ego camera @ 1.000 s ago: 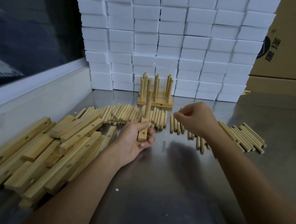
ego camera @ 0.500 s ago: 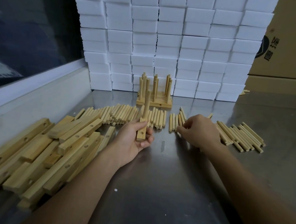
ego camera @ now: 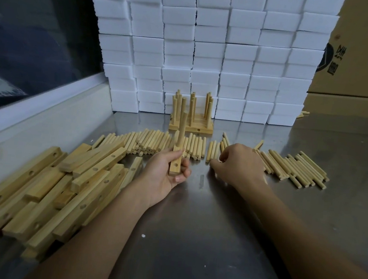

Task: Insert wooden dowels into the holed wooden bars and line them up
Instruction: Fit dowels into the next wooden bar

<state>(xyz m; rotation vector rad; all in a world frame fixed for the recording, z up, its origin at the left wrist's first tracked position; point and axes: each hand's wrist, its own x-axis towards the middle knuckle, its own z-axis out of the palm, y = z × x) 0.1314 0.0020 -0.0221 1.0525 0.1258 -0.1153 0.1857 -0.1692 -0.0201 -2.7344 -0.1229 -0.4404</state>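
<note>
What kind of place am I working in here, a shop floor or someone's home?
Most likely a small workshop or packing area, not a home. The work surface is a bare steel table, white foam blocks are stacked in bulk against the back, and printed cardboard cartons stand at the right.

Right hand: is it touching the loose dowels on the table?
Touching. The head view shows the right hand lying on the loose dowels, knuckles covering several of them.

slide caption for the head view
Left hand grips a holed bar with one dowel inserted; right hand reaches among loose dowels.
</note>
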